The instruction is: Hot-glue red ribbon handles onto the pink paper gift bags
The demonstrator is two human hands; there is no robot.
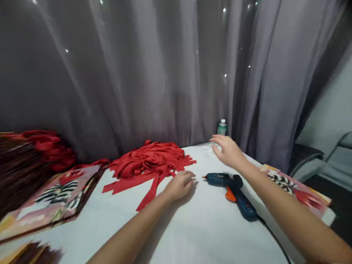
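My left hand (180, 185) rests low over the white table, fingers loosely curled and apart, with nothing visible in it. Just behind and left of it lies a heap of red ribbon strips (148, 161), some ends trailing toward me. My right hand (226, 149) is raised near the table's far edge, thumb and fingers spread, in front of a clear bottle (222, 127) with a green label and white cap. Between my forearms a dark blue glue gun (233, 192) with an orange trigger lies on its side, its nozzle pointing left toward my left hand.
A picture panel with striped butterfly-like wings (59, 194) lies at left, beside a dark brown stack (19, 172) and more red fabric (52, 146). Another printed panel (299, 190) sits at right. The glue gun's cord (275, 238) runs toward me. Grey curtains (165, 73) hang behind the table.
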